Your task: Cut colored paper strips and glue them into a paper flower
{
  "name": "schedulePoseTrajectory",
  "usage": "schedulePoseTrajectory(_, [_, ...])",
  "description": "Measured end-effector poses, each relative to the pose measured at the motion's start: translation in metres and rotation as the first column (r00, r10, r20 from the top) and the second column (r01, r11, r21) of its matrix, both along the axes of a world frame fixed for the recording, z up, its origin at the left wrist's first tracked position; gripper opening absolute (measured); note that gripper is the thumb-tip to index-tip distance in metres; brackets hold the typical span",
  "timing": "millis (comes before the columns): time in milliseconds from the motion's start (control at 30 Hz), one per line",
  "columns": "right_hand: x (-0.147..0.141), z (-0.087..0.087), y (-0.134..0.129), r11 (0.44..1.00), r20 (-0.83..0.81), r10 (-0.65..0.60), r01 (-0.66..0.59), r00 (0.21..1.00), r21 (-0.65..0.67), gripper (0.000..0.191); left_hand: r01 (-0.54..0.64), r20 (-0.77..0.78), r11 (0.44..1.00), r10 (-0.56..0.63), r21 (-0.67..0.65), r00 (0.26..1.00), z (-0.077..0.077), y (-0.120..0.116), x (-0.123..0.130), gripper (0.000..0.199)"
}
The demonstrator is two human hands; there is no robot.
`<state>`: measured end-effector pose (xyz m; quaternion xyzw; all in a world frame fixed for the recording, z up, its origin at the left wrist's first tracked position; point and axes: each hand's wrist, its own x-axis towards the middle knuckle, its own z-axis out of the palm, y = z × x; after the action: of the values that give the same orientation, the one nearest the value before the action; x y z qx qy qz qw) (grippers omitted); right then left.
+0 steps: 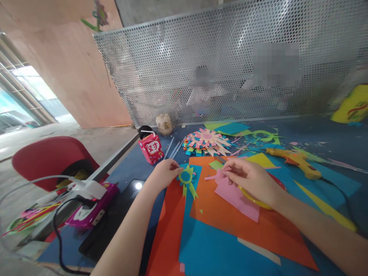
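A small paper rosette point(186, 177), green with a blue centre and two green tails, lies over the blue and orange sheets. My left hand point(165, 172) pinches its left edge between thumb and fingers. To the right, the fingers of my right hand point(250, 178) are closed at a small pink paper piece point(220, 177), just above a larger pink sheet point(238, 201). Beneath my right palm shows a yellow loop handle point(255, 200), with a red curve beside it; the palm hides the rest. A green paper scrap point(215, 165) lies by the fingertips.
Behind stands a stack of fringed paper rosettes point(207, 138). A yellow hot glue gun point(299, 161) with a cord lies at right. Left are glue sticks point(174, 149), a red drink carton point(151, 148), a black phone point(115, 222) and a purple power strip point(92, 211). A perforated metal screen point(172, 76) closes the back.
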<state>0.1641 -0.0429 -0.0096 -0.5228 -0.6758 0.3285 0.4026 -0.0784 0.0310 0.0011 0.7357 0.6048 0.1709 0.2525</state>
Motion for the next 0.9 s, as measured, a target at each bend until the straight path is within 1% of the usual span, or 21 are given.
schedulePoseTrajectory(100, [0.000, 0.000, 0.000, 1.000, 0.007, 0.009, -0.009, 1.000, -0.016, 0.014, 0.009, 0.107, 1.000, -0.006, -0.021, 0.994, 0.002, -0.002, 0.003, 0.026])
schedulePoseTrajectory(167, [-0.001, 0.000, 0.000, 1.000, 0.003, 0.008, -0.008, 1.000, -0.025, 0.014, -0.007, 0.200, 0.998, 0.018, -0.057, 0.980, 0.002, -0.004, 0.004, 0.027])
schedulePoseTrajectory(233, [-0.001, -0.001, 0.000, 1.000, 0.003, 0.003, -0.003, 1.000, -0.029, 0.014, -0.043, 0.294, 0.997, 0.062, -0.068, 0.954, 0.002, -0.005, 0.004, 0.031])
schedulePoseTrajectory(300, [-0.001, -0.002, 0.000, 1.000, 0.007, 0.001, -0.001, 1.000, -0.024, 0.014, -0.082, 0.374, 0.996, 0.094, -0.046, 0.923, 0.003, -0.006, 0.004, 0.037])
schedulePoseTrajectory(367, [-0.001, -0.002, 0.000, 1.000, 0.010, 0.001, 0.000, 1.000, -0.014, 0.014, -0.080, 0.448, 0.996, 0.084, -0.027, 0.890, 0.006, -0.007, 0.004, 0.043])
schedulePoseTrajectory(433, [0.000, -0.001, 0.000, 1.000, 0.004, -0.011, 0.011, 1.000, 0.004, 0.014, -0.028, 0.528, 0.998, 0.050, -0.051, 0.848, 0.009, -0.009, 0.006, 0.048])
schedulePoseTrajectory(500, [0.002, 0.000, 0.002, 0.999, -0.026, -0.033, 0.034, 0.999, 0.021, 0.013, 0.049, 0.575, 0.996, 0.006, -0.079, 0.818, 0.012, -0.013, 0.011, 0.049])
schedulePoseTrajectory(600, [0.007, 0.002, 0.005, 0.994, -0.093, -0.081, 0.087, 0.992, 0.061, 0.015, 0.163, 0.597, 0.984, -0.090, -0.068, 0.797, 0.013, -0.020, 0.019, 0.037])
schedulePoseTrajectory(667, [0.010, 0.004, 0.006, 0.980, -0.112, -0.140, 0.154, 0.984, 0.122, 0.015, 0.199, 0.604, 0.980, -0.159, 0.000, 0.781, 0.012, -0.023, 0.024, 0.029])
schedulePoseTrajectory(733, [0.012, 0.008, 0.005, 0.953, -0.122, -0.207, 0.228, 0.971, 0.200, 0.014, 0.185, 0.593, 0.975, -0.224, 0.127, 0.773, 0.010, -0.027, 0.028, 0.023])
schedulePoseTrajectory(800, [0.012, 0.012, 0.002, 0.911, -0.131, -0.272, 0.299, 0.953, 0.283, 0.014, 0.162, 0.573, 0.954, -0.281, 0.251, 0.770, 0.009, -0.030, 0.030, 0.018])
schedulePoseTrajectory(900, [0.009, 0.017, -0.006, 0.836, -0.161, -0.343, 0.379, 0.925, 0.396, 0.012, 0.177, 0.547, 0.925, -0.345, 0.337, 0.763, 0.009, -0.035, 0.031, 0.012])
